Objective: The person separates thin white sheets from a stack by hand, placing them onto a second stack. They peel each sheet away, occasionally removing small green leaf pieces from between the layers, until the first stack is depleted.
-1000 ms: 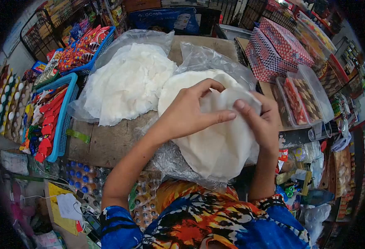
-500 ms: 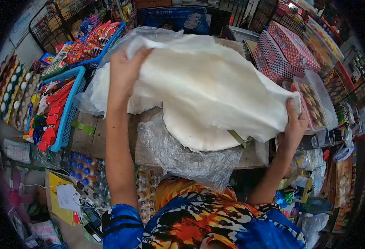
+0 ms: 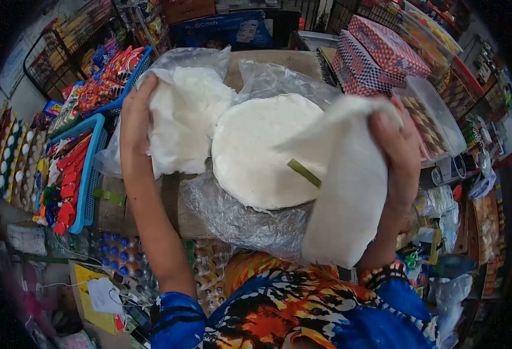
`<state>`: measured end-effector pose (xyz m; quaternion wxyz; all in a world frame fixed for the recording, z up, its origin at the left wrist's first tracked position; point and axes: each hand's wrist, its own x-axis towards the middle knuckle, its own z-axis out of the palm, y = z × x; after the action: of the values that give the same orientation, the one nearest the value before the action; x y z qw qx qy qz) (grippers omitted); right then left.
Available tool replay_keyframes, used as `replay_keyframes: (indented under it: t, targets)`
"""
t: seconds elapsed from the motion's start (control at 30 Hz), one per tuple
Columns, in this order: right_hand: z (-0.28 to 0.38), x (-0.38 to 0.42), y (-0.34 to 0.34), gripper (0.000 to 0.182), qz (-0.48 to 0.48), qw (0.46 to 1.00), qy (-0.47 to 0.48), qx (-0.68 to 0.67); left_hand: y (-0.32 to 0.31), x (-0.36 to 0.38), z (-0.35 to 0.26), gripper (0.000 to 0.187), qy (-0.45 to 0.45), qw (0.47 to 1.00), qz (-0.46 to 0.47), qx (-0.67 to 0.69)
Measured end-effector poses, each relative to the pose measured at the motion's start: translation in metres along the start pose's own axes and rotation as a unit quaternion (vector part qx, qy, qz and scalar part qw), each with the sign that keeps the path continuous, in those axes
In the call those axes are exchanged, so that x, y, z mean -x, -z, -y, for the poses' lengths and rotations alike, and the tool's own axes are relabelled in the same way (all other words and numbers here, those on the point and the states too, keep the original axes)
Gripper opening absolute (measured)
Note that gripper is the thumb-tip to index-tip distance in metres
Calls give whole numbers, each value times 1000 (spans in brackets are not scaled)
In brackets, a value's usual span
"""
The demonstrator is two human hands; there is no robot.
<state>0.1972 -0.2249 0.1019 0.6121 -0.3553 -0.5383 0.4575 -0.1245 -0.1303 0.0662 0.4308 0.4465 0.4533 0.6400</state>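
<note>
the wooden desk [image 3: 145,206] carries a crinkled clear plastic sheet [image 3: 238,218] with a round white stack [image 3: 262,151] on it. beside that lies a second plastic-bagged white pile [image 3: 180,116]. blue baskets [image 3: 90,168] sit along its far-left edge.

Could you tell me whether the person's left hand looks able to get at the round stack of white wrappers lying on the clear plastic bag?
Probably not freely: the left hand grips a thin white sheet over the left pile. The round stack of white wrappers lies bare beside it, so the way looks open once that sheet is released.

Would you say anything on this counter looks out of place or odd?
One thing: a thin green strip lies across the round white stack near its right edge, unlike anything else there. The sheet in the right hand hangs limp but looks intact.
</note>
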Motion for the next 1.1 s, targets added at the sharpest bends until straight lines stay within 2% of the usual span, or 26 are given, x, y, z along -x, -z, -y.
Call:
replay_keyframes:
  t: [0.07, 0.1, 0.13, 0.17, 0.23, 0.27, 0.3, 0.33, 0.37, 0.4, 0.43, 0.47, 0.5, 0.53, 0.57, 0.63, 0.7, 0.77, 0.83, 0.87, 0.9, 0.97, 1.0, 1.03, 1.07, 1.1]
  targets:
    - [8, -16, -25, 28, -8, 999, 11, -41, -1, 9, -9, 32, 85, 987, -8, 138]
    - [8, -26, -33, 29, -12, 996, 21, -80, 7, 7, -8, 32, 82, 987, -17, 136]
    - [5, -39, -35, 29, 0, 996, 19, -84, 19, 1, -3, 32, 72, 972, 27, 220]
    - [-3, -54, -31, 29, 11, 998, 17, -53, 29, -3, 0, 32, 57, 949, 71, 302]
    - [-34, -78, -12, 30, 29, 996, 14, 78, 45, -9, 7, 32, 47, 947, 83, 308]
    - [-51, -87, 1, 30, 34, 946, 88, 311, 50, -11, 10, 33, 41, 938, 113, 324]
    - [-63, -92, 6, 30, 34, 836, 160, 524, 53, -12, 11, 34, 37, 929, 144, 339]
    - [-66, -92, 0, 30, 41, 837, 164, 521, 49, -12, 12, 34, 47, 930, 108, 348]
    - [-69, -89, -4, 30, 36, 804, 250, 539, 47, -10, 10, 34, 44, 931, 105, 346]
    - [-70, -86, -8, 30, 25, 764, 333, 552, 43, -9, 8, 34, 54, 922, 137, 358]
    - [-65, -82, -14, 30, 19, 764, 336, 551, 35, -8, 6, 34, 63, 912, 171, 368]
    - [-56, -78, -20, 29, 81, 846, 253, 461, 11, 4, -9, 33, 65, 924, 116, 360]
    - [-51, -74, -26, 29, 141, 907, 164, 360, 7, -2, -13, 33, 65, 924, 122, 357]
    - [-55, -71, -31, 30, 193, 935, 122, 270, 0, -9, -19, 33, 63, 909, 211, 353]
    - [-53, -67, -33, 36, 238, 936, 58, 251, -5, -12, -24, 34, 60, 887, 297, 348]
    - [-49, -61, -37, 49, 313, 927, -56, 198, -30, -8, -41, 33, 18, 917, 275, 287]
    - [-63, -61, -39, 57, 264, 953, -33, 142, -50, -4, -57, 32, -24, 942, 251, 223]
    - [-69, -60, -33, 66, 205, 975, -13, 83, -64, -5, -62, 39, 29, 922, 267, 280]
    - [-68, -71, -18, 74, 192, 967, -96, -140, -72, -9, -51, 42, 67, 906, 285, 307]
    - [-73, -83, -4, 64, 177, 963, -113, -171, -63, -15, -35, 37, 10, 972, 211, 104]
    - [-75, -88, 6, 64, 168, 964, -111, -171, -53, -23, -16, 31, -53, 985, 126, -106]
    - [-78, -94, 19, 50, 159, 982, -69, 74, -30, -40, 32, 30, -29, 893, 121, -433]
    - [-81, -96, 25, 44, 163, 971, -54, 167, -22, -43, 39, 30, -29, 891, 127, -435]
    - [-87, -97, 27, 44, 158, 972, -58, 166, -16, -38, 43, 30, -83, 833, 161, -524]
    - [-95, -97, 29, 44, 153, 947, -66, 275, -13, -34, 49, 32, -136, 762, 193, -603]
    - [-100, -97, 32, 43, 148, 909, -73, 382, -11, -34, 53, 32, -135, 762, 199, -602]
